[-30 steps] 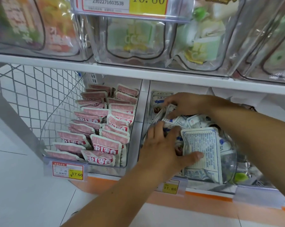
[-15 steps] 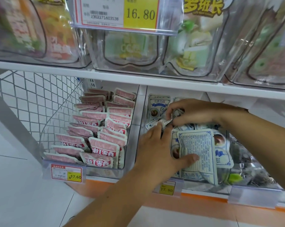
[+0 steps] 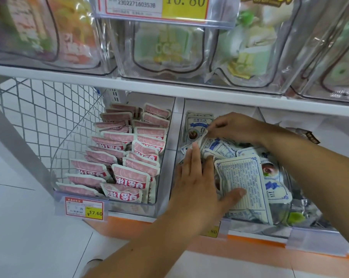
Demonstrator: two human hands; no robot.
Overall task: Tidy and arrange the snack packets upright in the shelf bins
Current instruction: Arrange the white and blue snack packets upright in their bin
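Landmark: the clear middle bin (image 3: pixel 318 221) on the lower shelf; every place below is given from it.
Blue-and-white packets (image 3: pixel 221 149): inside the middle bin, in a loose heap, tilted and overlapping rather than upright.
Standing packet (image 3: pixel 197 125): at the back left corner of the middle bin, upright, face forward.
Back-printed packet (image 3: pixel 243 183): at the front of the middle bin, on top of the heap, leaning, small-print side showing.
Pinched packet (image 3: pixel 204 137): in the back left part of the middle bin, just in front of the standing packet, top edge raised.
Right hand (image 3: pixel 235 127): reaches into the back of the middle bin from the right; its fingers are curled, fingertips nipped together on the top edge of the pinched packet.
Left hand (image 3: pixel 197 187): over the front left of the middle bin; its fingers are straight and apart, laid flat on the heap, thumb stretched onto the back-printed packet; it clasps nothing.
Pink packets (image 3: pixel 129 155): in the neighbouring bin just left of the middle bin, in two rows, mostly upright and leaning back.
Yellow price tag (image 3: pixel 84 207): on the front of that left-hand bin, reads 17.60.
Wire mesh (image 3: pixel 39 121): further left of the middle bin, beyond the pink packets.
Upper bins (image 3: pixel 165 49): on the shelf above the middle bin, clear, contents blurred.
Large price tag (image 3: pixel 159 5): above the middle bin, reads 16.80.
Green item (image 3: pixel 295 217): at the front right of the middle bin, seen through the clear wall; I cannot tell what it is.
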